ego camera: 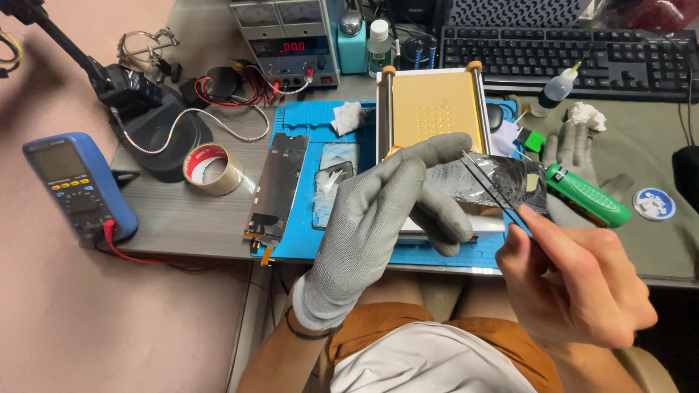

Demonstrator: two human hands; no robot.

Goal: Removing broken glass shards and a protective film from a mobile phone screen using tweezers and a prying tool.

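Note:
My left hand [378,218], in a grey glove, pinches a thin, crumpled dark film [502,180] and holds it up over the bench. My bare right hand [575,280] grips black tweezers [489,188] whose tips reach the film's upper left edge. Both hands hover above the front of a blue work mat [306,135]. A gold-coloured heating plate [431,109] stands just behind them.
On the mat lie a dark phone frame [279,185] and a phone part [333,182]. A tape roll [212,169], a blue multimeter [73,185], a bench power supply [287,40], a keyboard [575,58], a green tool [588,195], a spare grey glove [571,145] and a dropper bottle [555,91] surround it.

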